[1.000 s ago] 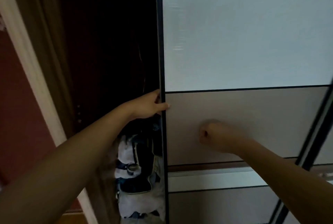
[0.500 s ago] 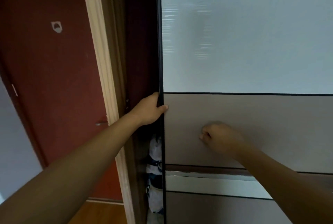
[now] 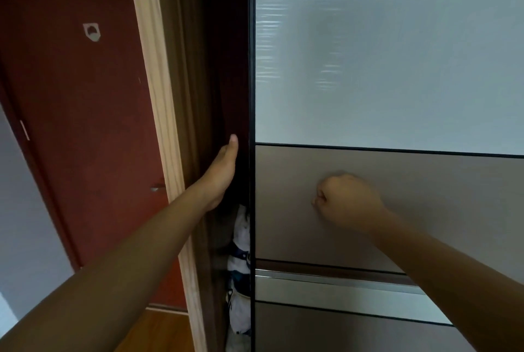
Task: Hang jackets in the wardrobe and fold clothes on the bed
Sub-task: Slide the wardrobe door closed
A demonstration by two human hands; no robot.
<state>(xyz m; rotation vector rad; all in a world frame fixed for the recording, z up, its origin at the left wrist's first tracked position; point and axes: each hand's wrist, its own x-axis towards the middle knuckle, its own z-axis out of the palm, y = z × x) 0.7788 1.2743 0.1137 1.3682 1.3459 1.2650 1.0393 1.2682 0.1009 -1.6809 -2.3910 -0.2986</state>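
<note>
**Finishes at the wardrobe**

The wardrobe door's upper panel [image 3: 397,54] looked like frosted glass: pale, smooth, with a soft sheen and blurred reflections. Its lower panel [image 3: 425,195] was smooth, matt taupe board. A thin dark frame [image 3: 251,68] edged both, and 1 brushed metal strip [image 3: 326,280] shone dully below. The trim [image 3: 158,96] showed pale wood grain. The red-brown door [image 3: 71,96] was matt paint, its handle [image 3: 156,188] metal. The floor [image 3: 161,332] was glossy wood. The cloth [image 3: 239,266] looked soft.

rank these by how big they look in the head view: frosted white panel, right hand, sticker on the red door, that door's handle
1. frosted white panel, by far
2. right hand, though it is nearer the camera
3. sticker
4. door handle, a little smaller
</note>
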